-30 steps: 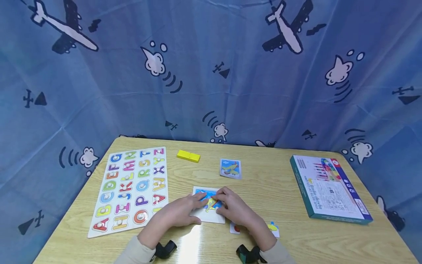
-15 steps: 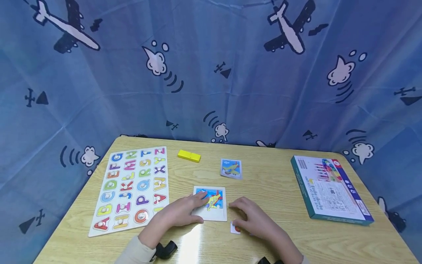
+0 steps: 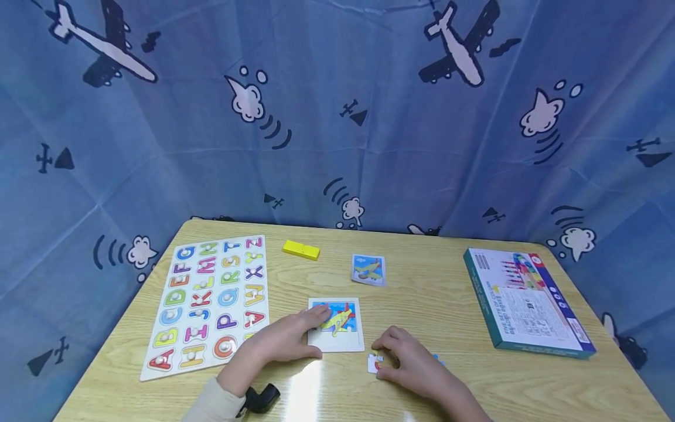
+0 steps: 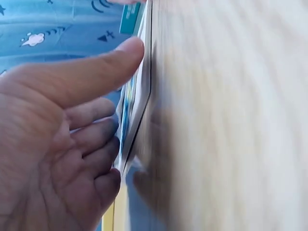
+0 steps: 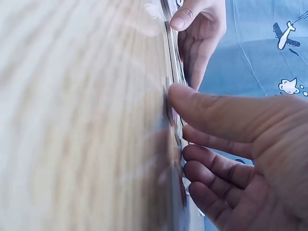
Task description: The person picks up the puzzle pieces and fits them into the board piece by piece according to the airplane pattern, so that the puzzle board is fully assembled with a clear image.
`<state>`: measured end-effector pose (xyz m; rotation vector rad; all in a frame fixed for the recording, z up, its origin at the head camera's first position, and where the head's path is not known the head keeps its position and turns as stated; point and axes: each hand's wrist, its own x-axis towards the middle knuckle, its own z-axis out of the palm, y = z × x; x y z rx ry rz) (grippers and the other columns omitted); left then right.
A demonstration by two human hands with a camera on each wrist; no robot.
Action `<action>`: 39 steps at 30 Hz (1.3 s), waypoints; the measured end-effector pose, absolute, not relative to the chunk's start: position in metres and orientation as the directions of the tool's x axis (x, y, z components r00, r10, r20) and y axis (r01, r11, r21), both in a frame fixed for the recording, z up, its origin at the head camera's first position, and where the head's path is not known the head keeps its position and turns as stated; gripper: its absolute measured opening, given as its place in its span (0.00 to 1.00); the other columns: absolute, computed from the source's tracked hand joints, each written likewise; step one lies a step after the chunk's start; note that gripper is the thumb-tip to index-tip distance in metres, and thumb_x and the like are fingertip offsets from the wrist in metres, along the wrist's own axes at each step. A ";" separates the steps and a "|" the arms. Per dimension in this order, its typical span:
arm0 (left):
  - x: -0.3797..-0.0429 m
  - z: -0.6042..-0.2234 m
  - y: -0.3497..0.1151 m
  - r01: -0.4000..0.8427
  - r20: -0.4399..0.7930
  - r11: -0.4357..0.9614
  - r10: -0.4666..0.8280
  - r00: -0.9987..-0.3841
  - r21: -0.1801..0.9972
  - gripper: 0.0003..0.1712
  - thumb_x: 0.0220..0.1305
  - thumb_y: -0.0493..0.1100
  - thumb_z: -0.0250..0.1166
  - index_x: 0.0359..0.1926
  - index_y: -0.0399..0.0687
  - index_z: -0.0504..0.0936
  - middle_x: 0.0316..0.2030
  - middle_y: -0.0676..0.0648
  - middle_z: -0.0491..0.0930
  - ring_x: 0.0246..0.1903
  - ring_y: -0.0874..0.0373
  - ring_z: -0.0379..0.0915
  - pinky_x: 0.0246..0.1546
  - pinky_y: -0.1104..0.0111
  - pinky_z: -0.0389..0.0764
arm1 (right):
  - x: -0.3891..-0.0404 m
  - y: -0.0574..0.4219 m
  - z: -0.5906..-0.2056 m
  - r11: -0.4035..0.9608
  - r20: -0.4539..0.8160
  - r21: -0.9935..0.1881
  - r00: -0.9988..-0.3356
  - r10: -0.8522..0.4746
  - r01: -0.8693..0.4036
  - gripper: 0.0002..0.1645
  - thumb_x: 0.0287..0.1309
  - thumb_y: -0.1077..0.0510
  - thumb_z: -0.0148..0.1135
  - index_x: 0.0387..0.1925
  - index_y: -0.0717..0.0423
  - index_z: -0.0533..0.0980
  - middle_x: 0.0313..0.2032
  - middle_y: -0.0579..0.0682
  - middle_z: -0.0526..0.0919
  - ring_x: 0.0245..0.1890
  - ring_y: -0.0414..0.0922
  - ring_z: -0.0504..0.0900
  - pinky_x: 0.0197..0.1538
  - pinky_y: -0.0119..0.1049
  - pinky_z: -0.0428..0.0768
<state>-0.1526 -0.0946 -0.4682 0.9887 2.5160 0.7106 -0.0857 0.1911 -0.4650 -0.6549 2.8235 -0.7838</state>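
A small white-framed puzzle board point(image 3: 337, 344) lies in front of me, with a yellow and red airplane picture on blue filling its upper part. My left hand point(image 3: 293, 336) rests its fingertips on the picture's left side; the left wrist view has the thumb point(image 4: 129, 52) at the board's near edge. To the right of the board, a small jigsaw puzzle piece point(image 3: 372, 361) with white and red on it lies on the table. The thumb and index finger of my right hand point(image 3: 411, 362) are bent around this piece, partly hiding it. A blue bit of another piece point(image 3: 439, 358) shows behind that hand.
An alphabet board point(image 3: 208, 302) lies at the left. Farther back are a yellow block point(image 3: 301, 249) and a square airplane picture card point(image 3: 368, 269). A flat green-edged box point(image 3: 529, 302) lies at the right. A blue airplane-print curtain point(image 3: 316, 146) hangs behind the table.
My right hand has left the airplane picture, moving right and toward me to the loose puzzle piece, its fingers now around it. My left hand has stayed on the board.
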 end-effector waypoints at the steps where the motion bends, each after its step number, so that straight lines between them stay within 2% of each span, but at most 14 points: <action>1: -0.153 -0.467 -0.097 0.521 -0.139 0.636 0.699 -0.701 0.569 0.45 0.57 0.53 0.68 0.72 0.48 0.58 0.72 0.48 0.54 0.72 0.54 0.49 0.71 0.58 0.56 | -0.085 0.191 -0.465 0.770 -0.016 -0.518 -0.896 -0.444 -0.372 0.22 0.48 0.50 0.72 0.45 0.51 0.79 0.42 0.37 0.74 0.45 0.36 0.72 0.51 0.37 0.78; 9: -0.155 -0.460 -0.109 0.486 -0.177 0.655 0.683 -0.709 0.579 0.43 0.55 0.51 0.70 0.69 0.46 0.63 0.72 0.48 0.56 0.71 0.50 0.51 0.69 0.53 0.59 | -0.085 0.187 -0.468 0.773 0.001 -0.496 -0.890 -0.456 -0.396 0.18 0.50 0.52 0.70 0.45 0.49 0.80 0.42 0.36 0.74 0.44 0.35 0.72 0.50 0.35 0.78; 24: -0.154 -0.464 -0.109 0.480 -0.167 0.648 0.681 -0.713 0.592 0.39 0.56 0.48 0.69 0.67 0.45 0.67 0.71 0.49 0.58 0.71 0.53 0.51 0.70 0.55 0.57 | -0.084 0.183 -0.470 0.747 0.053 -0.501 -0.877 -0.478 -0.438 0.15 0.52 0.56 0.68 0.44 0.49 0.82 0.40 0.36 0.76 0.41 0.32 0.73 0.44 0.30 0.77; 32: -0.153 -0.462 -0.109 0.475 -0.167 0.643 0.682 -0.712 0.601 0.39 0.56 0.48 0.69 0.67 0.44 0.67 0.71 0.49 0.58 0.71 0.53 0.51 0.70 0.55 0.56 | -0.085 0.186 -0.469 0.716 0.056 -0.535 -0.864 -0.501 -0.449 0.13 0.54 0.57 0.68 0.43 0.49 0.83 0.37 0.37 0.74 0.35 0.32 0.69 0.35 0.25 0.72; 39: -0.153 -0.464 -0.108 0.481 -0.155 0.643 0.680 -0.717 0.595 0.39 0.55 0.49 0.70 0.67 0.44 0.67 0.70 0.49 0.59 0.71 0.54 0.52 0.70 0.54 0.58 | -0.086 0.186 -0.466 0.719 0.062 -0.537 -0.871 -0.488 -0.441 0.12 0.53 0.55 0.68 0.42 0.48 0.83 0.39 0.35 0.74 0.36 0.32 0.71 0.38 0.26 0.74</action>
